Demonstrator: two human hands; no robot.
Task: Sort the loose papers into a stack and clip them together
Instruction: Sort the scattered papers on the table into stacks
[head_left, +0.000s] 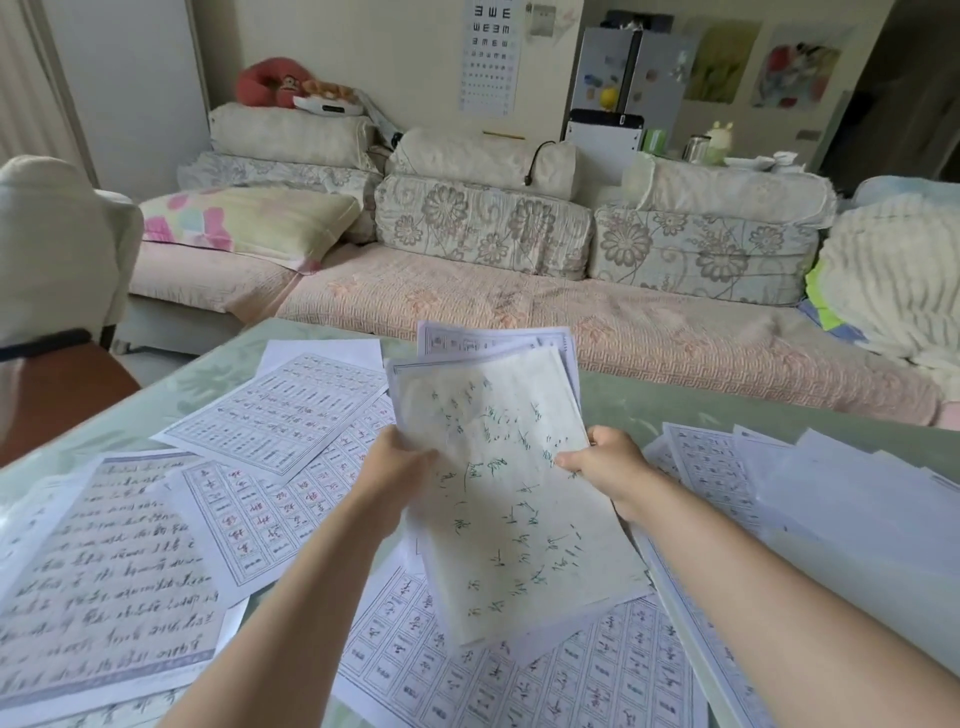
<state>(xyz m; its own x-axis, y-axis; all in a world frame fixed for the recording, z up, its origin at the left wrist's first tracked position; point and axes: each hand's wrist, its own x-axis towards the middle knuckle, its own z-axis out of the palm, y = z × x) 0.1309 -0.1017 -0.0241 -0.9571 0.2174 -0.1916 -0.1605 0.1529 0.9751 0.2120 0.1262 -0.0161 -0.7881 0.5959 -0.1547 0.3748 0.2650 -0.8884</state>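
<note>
I hold a small bundle of papers (498, 478) tilted up above the table, its top sheet thin and covered in green handwriting. My left hand (397, 460) grips the bundle's left edge and my right hand (608, 460) grips its right edge. Loose printed practice sheets lie spread over the table: a handwritten page (104, 571) at the left, gridded sheets (280, 415) behind it, more gridded sheets (545, 675) under the bundle, and a pile of white sheets (831, 499) at the right. No clip is visible.
The pale green table (649, 405) runs to a far edge just before a long sofa (519, 291) with floral cushions. A brown chair seat (62, 384) stands at the left beside the table.
</note>
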